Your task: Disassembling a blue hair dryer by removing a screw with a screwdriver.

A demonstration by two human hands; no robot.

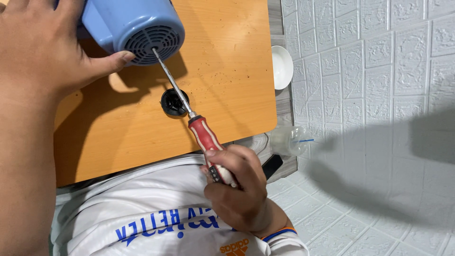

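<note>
Seen from above the person's own hands: the left hand (45, 45), entering from ten o'clock, is lying spread over a blue plastic appliance housing (130, 23) at the top edge of an orange-brown wooden table (227, 85), its thumb pressing against the rim of the housing's round vent grille (154, 43); how the other fingers are curling behind the housing cannot be told. The right hand (237, 187), at six o'clock of the table's near edge, is closing all its fingers tightly around the red-and-white handle of a screwdriver (208, 142). The screwdriver's metal shaft is running toward eleven o'clock, with its tip sitting in the centre of the grille. A small black round cap (174, 102) is lying on the table directly beneath the shaft, at five o'clock of the housing. A white bowl (282, 66) is resting beyond the table's three o'clock edge, against a white textured wall (379, 71). The person's white shirt (142, 208) is filling the lower foreground.
</note>
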